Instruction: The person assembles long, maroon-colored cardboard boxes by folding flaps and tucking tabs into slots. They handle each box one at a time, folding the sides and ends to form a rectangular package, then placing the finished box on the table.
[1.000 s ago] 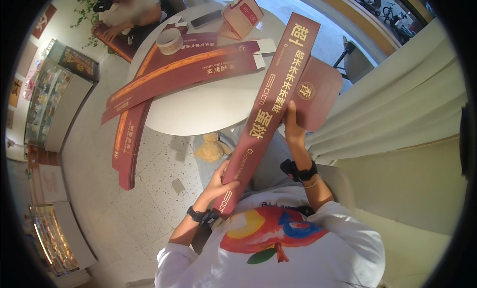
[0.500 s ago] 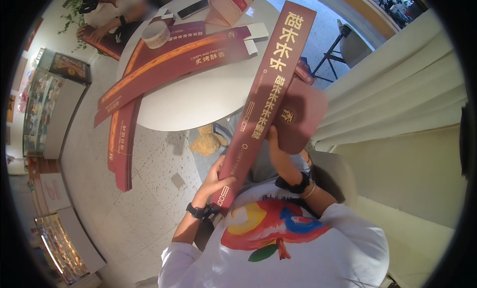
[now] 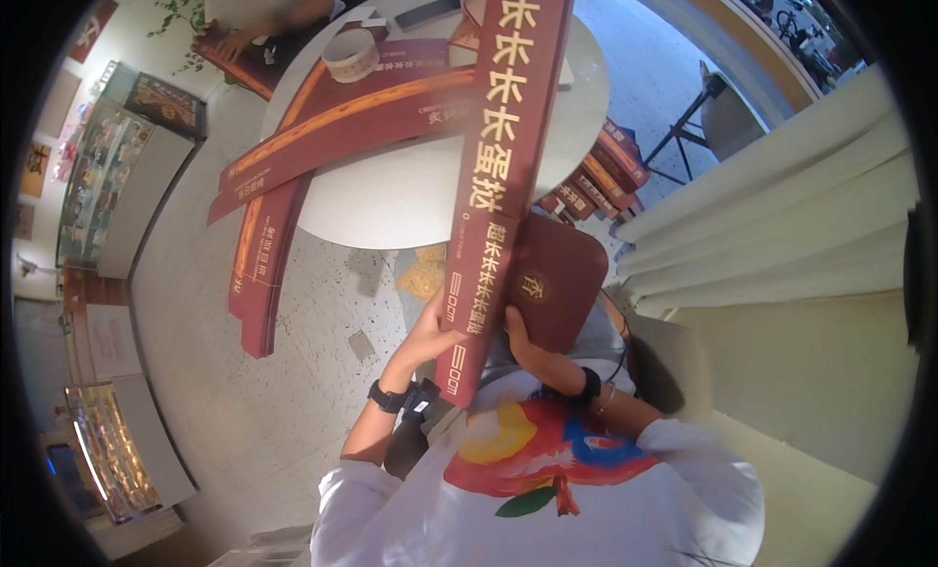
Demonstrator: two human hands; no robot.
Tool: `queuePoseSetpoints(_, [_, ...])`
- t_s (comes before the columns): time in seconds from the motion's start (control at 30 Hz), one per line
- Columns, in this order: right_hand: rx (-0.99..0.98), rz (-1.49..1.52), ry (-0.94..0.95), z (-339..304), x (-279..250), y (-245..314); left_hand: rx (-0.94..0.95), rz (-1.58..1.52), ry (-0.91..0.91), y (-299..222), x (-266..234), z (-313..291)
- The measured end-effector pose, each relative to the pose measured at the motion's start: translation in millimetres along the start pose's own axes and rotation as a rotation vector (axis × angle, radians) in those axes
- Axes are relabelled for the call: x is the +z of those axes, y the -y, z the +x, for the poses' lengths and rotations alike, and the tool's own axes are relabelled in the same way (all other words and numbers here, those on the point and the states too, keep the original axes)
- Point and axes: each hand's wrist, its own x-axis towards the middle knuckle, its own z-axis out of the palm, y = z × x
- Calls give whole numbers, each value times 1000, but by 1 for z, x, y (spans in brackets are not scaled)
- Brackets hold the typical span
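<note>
A long, narrow dark red cardboard box [image 3: 495,191] with gold lettering slants across the middle, its far end running out past the upper edge of the head view. My left hand [image 3: 427,334] grips its near left edge, thumb over the printed face. Beside the box's right edge is a rounded dark red flap [image 3: 576,274] with a round gold emblem; whether it joins the box I cannot tell. My right hand [image 3: 539,360] is closed at the flap's near edge, thumb up against the box's side, fingers mostly hidden underneath.
On the round white table [image 3: 366,210] lie flat red cartons [image 3: 357,117], a tape roll [image 3: 351,56] and a phone [image 3: 428,13]. Long cartons [image 3: 262,274] overhang its left side. Several red boxes [image 3: 596,181] are stacked beyond its right edge. Another person [image 3: 264,15] sits across.
The long box stands steeper and its far end has passed out of view. The flap has swung lower, closer to my lap. The stacked boxes behind show more now. Both hands keep their hold.
</note>
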Motion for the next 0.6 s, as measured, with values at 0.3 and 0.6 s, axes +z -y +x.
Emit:
queuePoseSetpoints(0.3, [-79,38,-287,37,-12,15,101,35,-31,-24,25,19])
queuePoseSetpoints(0.6, [-48,214,-409,129,-38,28,40,-239,-18,-51,48,39])
